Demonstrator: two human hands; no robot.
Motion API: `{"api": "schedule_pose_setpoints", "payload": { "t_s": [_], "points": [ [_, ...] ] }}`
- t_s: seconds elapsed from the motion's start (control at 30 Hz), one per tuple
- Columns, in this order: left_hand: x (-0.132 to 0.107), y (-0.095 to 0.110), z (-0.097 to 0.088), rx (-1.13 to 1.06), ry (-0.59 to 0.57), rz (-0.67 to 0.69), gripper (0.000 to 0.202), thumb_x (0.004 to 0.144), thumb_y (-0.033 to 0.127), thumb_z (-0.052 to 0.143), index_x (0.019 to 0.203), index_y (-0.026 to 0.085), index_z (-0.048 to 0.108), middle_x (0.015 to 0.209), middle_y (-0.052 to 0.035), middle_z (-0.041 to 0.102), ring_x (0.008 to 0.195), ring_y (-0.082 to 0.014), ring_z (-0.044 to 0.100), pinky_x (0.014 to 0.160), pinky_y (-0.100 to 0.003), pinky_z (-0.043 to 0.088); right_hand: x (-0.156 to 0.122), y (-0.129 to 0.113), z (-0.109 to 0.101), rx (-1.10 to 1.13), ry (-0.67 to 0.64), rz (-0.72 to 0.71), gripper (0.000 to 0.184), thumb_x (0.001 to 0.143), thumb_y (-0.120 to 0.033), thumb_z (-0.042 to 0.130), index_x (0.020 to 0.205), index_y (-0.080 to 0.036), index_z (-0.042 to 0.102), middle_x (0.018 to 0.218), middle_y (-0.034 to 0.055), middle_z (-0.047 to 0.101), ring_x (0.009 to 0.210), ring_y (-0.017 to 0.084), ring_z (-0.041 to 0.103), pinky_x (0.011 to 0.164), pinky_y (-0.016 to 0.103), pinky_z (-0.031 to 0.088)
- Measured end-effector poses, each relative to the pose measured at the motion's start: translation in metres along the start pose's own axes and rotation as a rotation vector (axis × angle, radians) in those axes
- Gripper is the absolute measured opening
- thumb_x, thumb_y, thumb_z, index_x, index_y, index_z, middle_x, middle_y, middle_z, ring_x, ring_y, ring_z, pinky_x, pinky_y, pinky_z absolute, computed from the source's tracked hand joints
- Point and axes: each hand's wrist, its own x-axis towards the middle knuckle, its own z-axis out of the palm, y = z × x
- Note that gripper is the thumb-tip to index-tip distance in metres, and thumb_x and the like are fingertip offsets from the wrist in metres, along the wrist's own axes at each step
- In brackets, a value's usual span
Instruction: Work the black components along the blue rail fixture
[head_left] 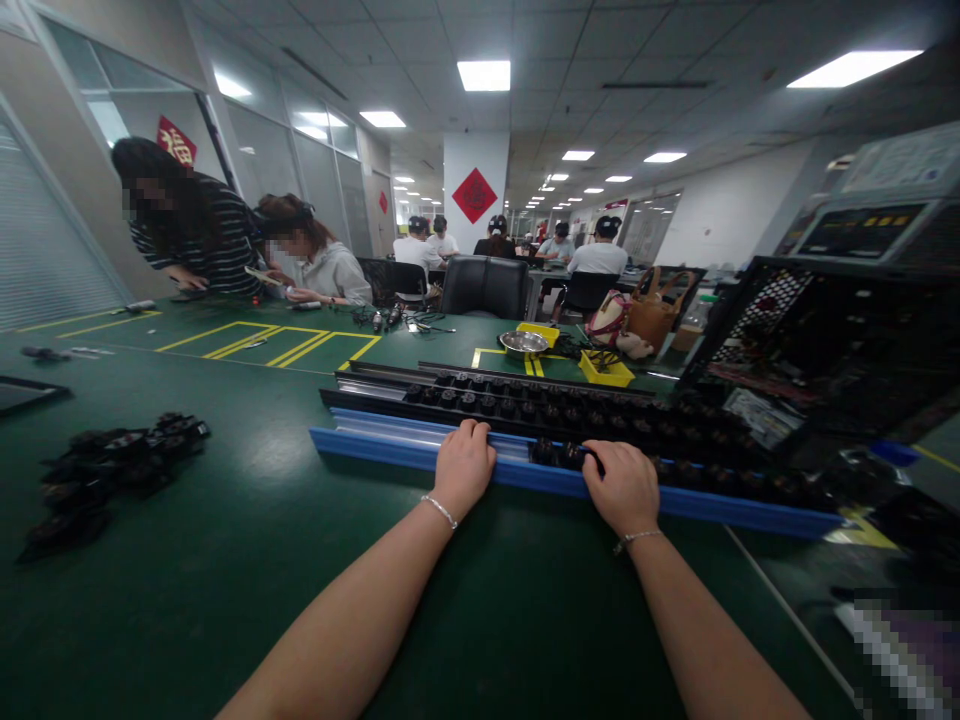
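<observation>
A long blue channel rail point(390, 458) lies across the green table in front of me, its left stretch showing a bare inner groove. My left hand point(465, 465) is closed over the rail's front wall, fingertips inside the channel. Round black parts point(553, 452) sit in a row in the groove, between my hands and on to the right. My right hand point(622, 485) curls over the rail at the end of this short group, its fingers against a black part; the fingertips are partly hidden. Behind it, black rails point(367, 398) hold more rows of such parts.
A heap of black parts point(120, 465) lies on the left. Beyond the rails stand a metal bowl point(523, 343) and a yellow bin point(606, 370). An open black computer case point(832, 350) rises on the right. Two people work at the table's far left; others sit farther back.
</observation>
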Motion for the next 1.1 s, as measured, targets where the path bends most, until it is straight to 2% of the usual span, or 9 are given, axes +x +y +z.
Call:
{"api": "schedule_pose_setpoints", "payload": {
  "t_s": [0.2, 0.5, 0.83, 1.1],
  "points": [
    [-0.002, -0.005, 0.0, 0.017, 0.048, -0.008, 0.027, 0.084, 0.02, 0.045, 0.109, 0.02, 0.055, 0.109, -0.0074, 0.057, 0.105, -0.021, 0.05, 0.091, -0.035, 0.038, -0.001, 0.0, 0.0, 0.004, 0.017, -0.004, 0.025, 0.082, -0.026, 0.045, 0.095, -0.02, 0.066, 0.094, 0.0045, 0.068, 0.093, 0.02, 0.055, 0.086, 0.035, 0.037],
    [-0.004, -0.006, -0.002, 0.057, 0.079, -0.04, 0.025, 0.084, 0.022, 0.044, 0.106, 0.021, 0.057, 0.104, -0.0073, 0.058, 0.099, -0.0228, 0.049, 0.089, -0.038, 0.036, 0.0, 0.001, 0.001, -0.018, -0.001, -0.009, 0.025, 0.083, -0.027, 0.044, 0.094, -0.021, 0.065, 0.093, 0.004, 0.068, 0.091, 0.02, 0.055, 0.084, 0.034, 0.036],
    [-0.003, -0.011, -0.004, 0.084, 0.129, -0.127, 0.023, 0.083, 0.021, 0.043, 0.101, 0.022, 0.059, 0.103, -0.0072, 0.06, 0.099, -0.0233, 0.049, 0.096, -0.042, 0.031, -0.001, 0.0, 0.001, -0.007, 0.016, -0.003, 0.025, 0.082, -0.026, 0.045, 0.094, -0.021, 0.066, 0.094, 0.0047, 0.068, 0.092, 0.021, 0.055, 0.084, 0.035, 0.038],
    [-0.004, -0.013, -0.004, 0.069, 0.179, -0.131, 0.028, 0.082, 0.02, 0.044, 0.107, 0.021, 0.058, 0.113, -0.0081, 0.056, 0.101, -0.0238, 0.049, 0.098, -0.043, 0.029, 0.0, 0.0, 0.001, 0.003, 0.002, 0.001, 0.025, 0.082, -0.027, 0.044, 0.095, -0.021, 0.065, 0.094, 0.0046, 0.068, 0.093, 0.021, 0.055, 0.084, 0.035, 0.037]
  ]
}}
